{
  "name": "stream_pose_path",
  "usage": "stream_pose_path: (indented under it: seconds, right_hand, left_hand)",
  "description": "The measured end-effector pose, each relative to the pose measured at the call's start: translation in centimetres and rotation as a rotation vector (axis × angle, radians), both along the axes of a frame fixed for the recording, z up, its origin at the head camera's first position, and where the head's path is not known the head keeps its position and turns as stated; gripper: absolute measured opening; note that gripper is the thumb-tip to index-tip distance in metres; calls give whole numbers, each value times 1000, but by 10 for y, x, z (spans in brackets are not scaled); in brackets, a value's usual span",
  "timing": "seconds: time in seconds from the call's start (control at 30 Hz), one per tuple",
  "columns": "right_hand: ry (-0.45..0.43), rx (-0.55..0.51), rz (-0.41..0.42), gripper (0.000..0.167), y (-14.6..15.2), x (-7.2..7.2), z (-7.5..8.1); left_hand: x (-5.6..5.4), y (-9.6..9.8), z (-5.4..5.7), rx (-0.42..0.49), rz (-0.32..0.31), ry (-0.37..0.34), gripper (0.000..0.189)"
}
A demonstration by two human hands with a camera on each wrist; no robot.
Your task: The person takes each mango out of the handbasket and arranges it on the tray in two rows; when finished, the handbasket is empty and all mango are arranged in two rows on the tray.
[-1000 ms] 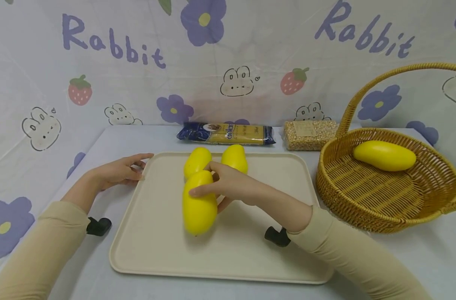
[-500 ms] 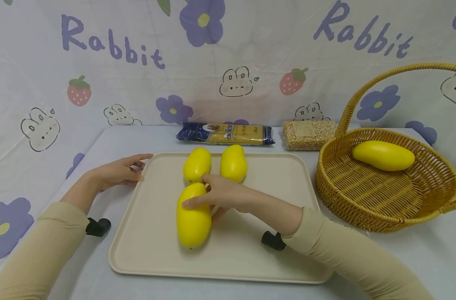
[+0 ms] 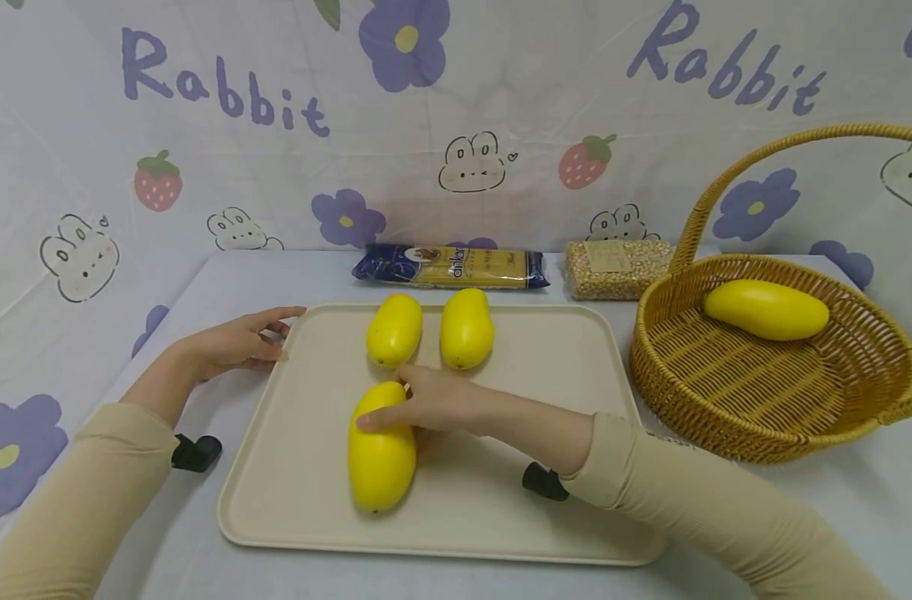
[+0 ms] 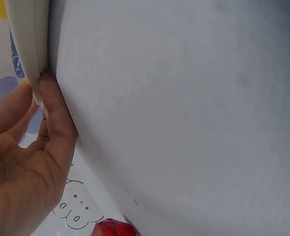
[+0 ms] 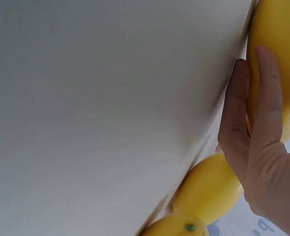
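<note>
A yellow mango lies lengthwise on the beige tray, toward its front left of centre. My right hand grips it from the right, thumb across its top; in the right wrist view, fingers lie along the mango's side. Two more mangoes, one on the left and one on the right, rest apart at the tray's far side. My left hand pinches the tray's left rim, the rim showing between thumb and fingers in the left wrist view.
A wicker basket with a tall handle stands right of the tray, one mango inside. Behind the tray lie a pasta packet and a bag of corn kernels. A patterned cloth hangs at the back.
My right hand has brought its mango nearer to me and slightly left, away from the two at the back, and down onto the tray. My left hand has stayed at the rim.
</note>
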State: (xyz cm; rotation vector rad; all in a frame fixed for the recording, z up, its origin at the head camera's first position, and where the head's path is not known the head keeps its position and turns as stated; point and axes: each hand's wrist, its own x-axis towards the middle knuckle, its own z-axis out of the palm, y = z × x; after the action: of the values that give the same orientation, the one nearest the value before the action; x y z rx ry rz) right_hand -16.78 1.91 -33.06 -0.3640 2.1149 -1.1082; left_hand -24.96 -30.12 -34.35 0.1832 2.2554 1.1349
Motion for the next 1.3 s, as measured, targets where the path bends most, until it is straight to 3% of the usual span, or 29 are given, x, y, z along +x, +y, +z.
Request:
stream_pose_path:
  seconds: [0.23, 0.67, 1.3]
  right_hand:
    - [4, 11, -6, 78, -2, 2, 0]
    - [10, -30, -5, 51, -2, 2, -3]
    - [1, -38, 39, 54, -3, 2, 0]
  left_hand:
    - [0, 1, 0, 0, 0, 2, 73]
    - [1, 1, 1, 7, 0, -5, 74]
    - [1, 0, -1, -4, 6, 0, 74]
